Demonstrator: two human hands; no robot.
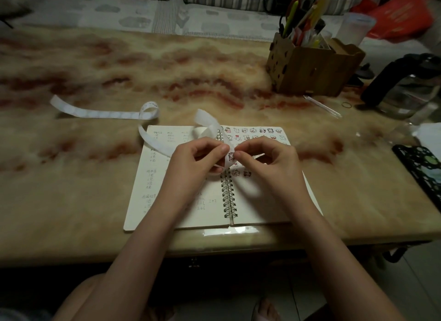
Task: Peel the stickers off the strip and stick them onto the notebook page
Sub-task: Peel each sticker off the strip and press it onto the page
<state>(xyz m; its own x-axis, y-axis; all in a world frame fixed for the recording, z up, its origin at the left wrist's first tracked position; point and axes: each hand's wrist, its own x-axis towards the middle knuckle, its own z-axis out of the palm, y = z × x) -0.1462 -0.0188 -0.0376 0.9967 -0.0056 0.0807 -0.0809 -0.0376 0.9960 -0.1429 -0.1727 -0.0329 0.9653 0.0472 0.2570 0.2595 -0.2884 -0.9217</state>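
An open spiral notebook [257, 201] lies at the table's near edge. Its left page carries handwriting; its right page has rows of small cartoon stickers [253, 130] along the top. A long white sticker strip [95, 112] trails from the far left of the table, loops, and rises to my hands. My left hand [198, 158] pinches the strip above the spiral binding. My right hand [265, 158] pinches a sticker [231, 156] at the strip's end, thumb and forefinger tips together. Both hands hover just above the notebook's middle.
A wooden pen holder [310, 67] full of pens stands at the back right. A glass kettle with a black handle [403, 86] sits at the right, a patterned black item [422, 167] near the right edge. A rubber band [346, 104] and clear pen lie nearby.
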